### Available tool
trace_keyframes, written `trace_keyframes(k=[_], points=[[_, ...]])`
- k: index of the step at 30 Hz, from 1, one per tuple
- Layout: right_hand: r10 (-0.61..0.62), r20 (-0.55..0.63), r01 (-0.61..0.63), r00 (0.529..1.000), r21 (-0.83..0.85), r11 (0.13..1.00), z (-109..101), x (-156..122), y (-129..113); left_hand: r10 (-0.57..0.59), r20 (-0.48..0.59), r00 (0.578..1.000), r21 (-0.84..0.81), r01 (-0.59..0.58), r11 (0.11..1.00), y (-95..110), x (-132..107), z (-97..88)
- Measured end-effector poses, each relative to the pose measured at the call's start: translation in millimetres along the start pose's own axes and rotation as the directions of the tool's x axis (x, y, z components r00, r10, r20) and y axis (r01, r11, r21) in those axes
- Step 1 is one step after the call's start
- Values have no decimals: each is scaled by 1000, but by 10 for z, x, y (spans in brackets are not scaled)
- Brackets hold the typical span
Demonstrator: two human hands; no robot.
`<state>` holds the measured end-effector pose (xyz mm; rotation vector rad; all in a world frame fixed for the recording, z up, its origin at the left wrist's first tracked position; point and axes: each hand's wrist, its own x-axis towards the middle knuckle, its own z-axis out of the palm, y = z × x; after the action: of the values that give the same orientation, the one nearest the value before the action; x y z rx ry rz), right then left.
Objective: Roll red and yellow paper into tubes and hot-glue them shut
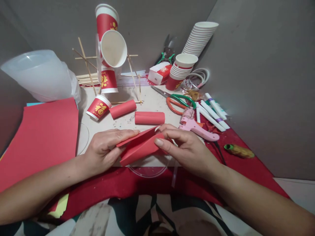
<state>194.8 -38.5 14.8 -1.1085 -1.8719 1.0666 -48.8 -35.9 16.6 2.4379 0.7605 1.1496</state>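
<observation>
Between my hands is a piece of red paper point(140, 150), bent over so that its two sides stand apart. My left hand point(105, 147) grips its left edge, thumb below and fingers along the top. At the right end, my right hand point(182, 146) pinches the paper with the thumb in front and fingers behind. Two rolled red paper tubes, one angled point(123, 109) and one lying level point(149, 118), rest just beyond. A clear round disc point(149, 172) is partly hidden under the paper. The pink glue gun point(194, 126) lies near my right hand.
Red paper sheets point(51, 141) are stacked at left beside a translucent plastic container point(39, 75). A structure of red cups point(108, 80) and sticks stands at the back. Scissors point(172, 98), stacked paper cups point(182, 70), white markers point(214, 114) and a gold-brown roll point(238, 150) lie right.
</observation>
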Motion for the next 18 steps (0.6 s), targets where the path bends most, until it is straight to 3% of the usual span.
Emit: trace_keyframes(k=[5, 9, 13, 18], points=[[220, 48, -225, 974, 179, 958, -41, 10, 3, 162, 40, 986, 46, -164, 985, -43, -9, 24], [289, 65, -296, 955, 230, 927, -55, 23, 22, 241, 97, 966, 135, -253, 958, -75, -42, 24], [326, 89, -338, 941, 257, 905, -59, 31, 5, 239, 158, 958, 160, -263, 951, -102, -65, 11], [292, 90, -305, 952, 207, 929, -64, 19, -55, 183, 112, 977, 51, -190, 980, -100, -53, 12]])
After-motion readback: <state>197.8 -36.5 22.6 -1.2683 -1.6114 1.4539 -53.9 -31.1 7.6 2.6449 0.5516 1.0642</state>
